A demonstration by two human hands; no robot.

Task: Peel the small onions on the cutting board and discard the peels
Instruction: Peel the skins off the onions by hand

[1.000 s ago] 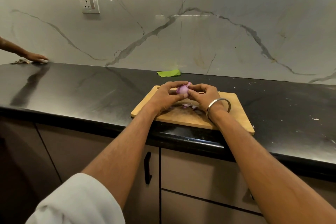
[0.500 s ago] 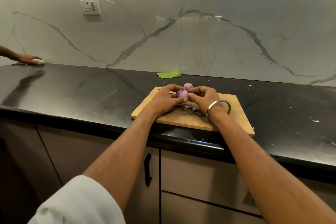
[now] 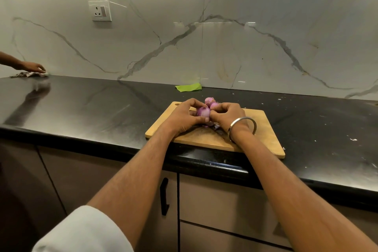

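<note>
A small purple onion [image 3: 203,111] is held just above the wooden cutting board [image 3: 263,129], pinched between both hands. My left hand [image 3: 182,117] grips its left side, my right hand [image 3: 229,115], with a metal bangle on the wrist, grips its right side with fingertips on the skin. Two more small onions [image 3: 210,102] lie on the board just behind my fingers. Loose purple peels [image 3: 211,125] lie on the board under my hands, partly hidden.
The board lies on a black countertop [image 3: 92,104] near its front edge, against a marble wall. A green scrap [image 3: 188,87] lies by the wall. Another person's hand [image 3: 32,67] rests on a cloth [image 3: 28,74] at far left. White specks dot the counter's right side.
My hands and the onion have stayed over the board, fingers shifting slightly on the skin. The onions behind came into view. The other person's hand moved along the far left counter.
</note>
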